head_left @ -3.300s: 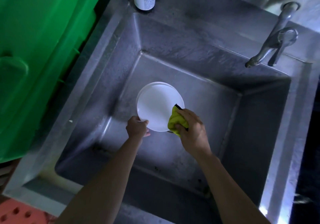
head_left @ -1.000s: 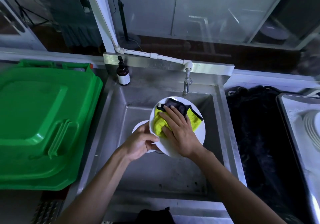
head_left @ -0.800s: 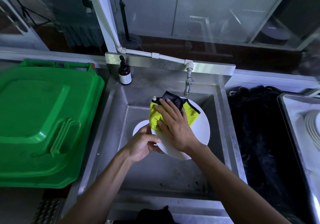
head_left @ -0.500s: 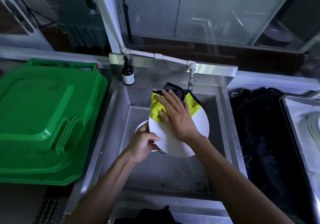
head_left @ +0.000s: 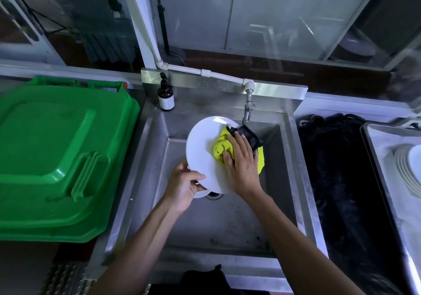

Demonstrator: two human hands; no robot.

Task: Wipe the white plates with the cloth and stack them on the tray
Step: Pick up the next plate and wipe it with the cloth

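I hold a white plate (head_left: 200, 149) tilted above the steel sink (head_left: 289, 149). My left hand (head_left: 184, 186) grips its lower left rim. My right hand (head_left: 242, 164) presses a yellow and black cloth (head_left: 224, 147) flat against the plate's right side. The edge of a second white plate (head_left: 200, 195) shows under my left hand, low in the basin. At the far right a metal tray (head_left: 376, 144) carries a stack of white plates (head_left: 407, 169), partly cut off by the frame edge.
A green bin lid (head_left: 57, 155) fills the left side. A dark pump bottle (head_left: 165, 94) stands at the sink's back left corner, a tap (head_left: 248, 110) at the back middle. A black mat (head_left: 341, 180) lies between sink and tray.
My right hand and the cloth have slid from the plate's upper left to its right side. The plate has tipped and shifted left, showing more bare white surface.
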